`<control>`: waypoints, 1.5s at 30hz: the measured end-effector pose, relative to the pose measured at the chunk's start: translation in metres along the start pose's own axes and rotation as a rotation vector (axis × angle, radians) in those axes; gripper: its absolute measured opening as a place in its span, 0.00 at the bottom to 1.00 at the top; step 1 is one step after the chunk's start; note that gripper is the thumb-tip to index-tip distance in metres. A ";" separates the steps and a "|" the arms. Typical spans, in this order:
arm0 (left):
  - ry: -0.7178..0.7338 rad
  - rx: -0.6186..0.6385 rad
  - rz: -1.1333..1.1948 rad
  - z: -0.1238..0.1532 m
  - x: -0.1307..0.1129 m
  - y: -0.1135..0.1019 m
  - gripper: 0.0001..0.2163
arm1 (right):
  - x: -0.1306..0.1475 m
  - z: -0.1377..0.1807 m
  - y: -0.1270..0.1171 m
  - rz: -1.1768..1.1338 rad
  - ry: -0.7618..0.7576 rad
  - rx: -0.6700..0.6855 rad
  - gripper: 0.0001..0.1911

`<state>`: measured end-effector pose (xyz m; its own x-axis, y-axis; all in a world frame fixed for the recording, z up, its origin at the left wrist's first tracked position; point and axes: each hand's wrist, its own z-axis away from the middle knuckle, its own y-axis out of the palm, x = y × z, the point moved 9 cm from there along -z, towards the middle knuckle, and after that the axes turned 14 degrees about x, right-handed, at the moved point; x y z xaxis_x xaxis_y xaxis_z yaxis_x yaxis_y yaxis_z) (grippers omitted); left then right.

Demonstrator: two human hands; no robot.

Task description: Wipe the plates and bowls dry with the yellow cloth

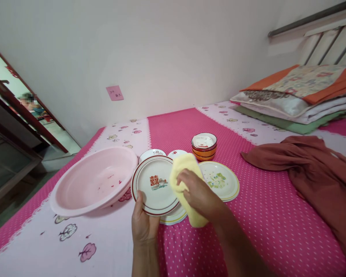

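My left hand (145, 219) grips the lower left rim of a white plate (154, 200) with a brown-red edge and a red printed sign, tilted up towards me. A folded yellow cloth (197, 215) is bunched in my right hand (194, 188), against or close to the plate's right side. Behind and below the held plate lie a yellow-rimmed plate (174, 219) and a plate with a green print (219, 181). Two flower-patterned dishes, a left one (152, 153) and a right one (175, 153), show partly behind it. Orange bowls (204, 153) stand stacked farther back.
A large pink basin (75, 184) sits on the left of the pink patterned bedsheet (173, 130). To the right lies a crumpled brown-red garment (311, 169). Folded bedding and pillows (300, 92) are piled at the back right. Behind rises a white wall (173, 54); a person shows through the doorway.
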<state>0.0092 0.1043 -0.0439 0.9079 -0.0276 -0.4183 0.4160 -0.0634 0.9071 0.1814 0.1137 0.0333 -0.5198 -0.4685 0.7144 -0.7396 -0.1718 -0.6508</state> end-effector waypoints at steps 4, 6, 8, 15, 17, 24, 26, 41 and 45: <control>-0.073 -0.027 -0.078 0.002 0.006 -0.001 0.18 | -0.015 0.019 -0.057 -0.165 0.041 -0.487 0.13; -0.152 -0.009 -0.128 0.004 0.013 -0.001 0.17 | -0.014 0.032 -0.073 -0.321 0.029 -0.656 0.10; -0.228 0.026 -0.200 0.006 0.020 0.000 0.16 | -0.006 0.039 -0.080 -0.420 -0.020 -0.736 0.11; -0.363 0.051 -0.436 0.018 0.031 -0.004 0.26 | 0.016 0.008 -0.047 -0.142 -0.016 -0.198 0.31; -0.385 0.036 -0.480 0.020 0.030 -0.008 0.28 | 0.005 0.004 -0.040 -0.138 0.083 -0.093 0.33; -0.401 0.102 -0.386 0.023 0.030 0.002 0.26 | -0.019 0.015 -0.052 -0.341 0.235 -0.109 0.33; -0.395 0.087 -0.333 0.022 0.031 0.000 0.22 | -0.026 0.016 -0.053 -0.413 0.248 -0.127 0.33; 0.216 -0.153 -0.117 0.011 -0.023 0.011 0.25 | -0.034 -0.020 0.064 -1.428 0.167 -0.296 0.37; 0.245 -0.136 -0.148 0.009 -0.022 0.014 0.23 | -0.028 -0.026 0.095 -1.609 0.185 -0.386 0.39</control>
<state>-0.0055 0.0950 -0.0219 0.8154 0.2143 -0.5378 0.5329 0.0854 0.8419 0.1142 0.1329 -0.0415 0.8082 0.0702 0.5847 -0.5748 -0.1220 0.8092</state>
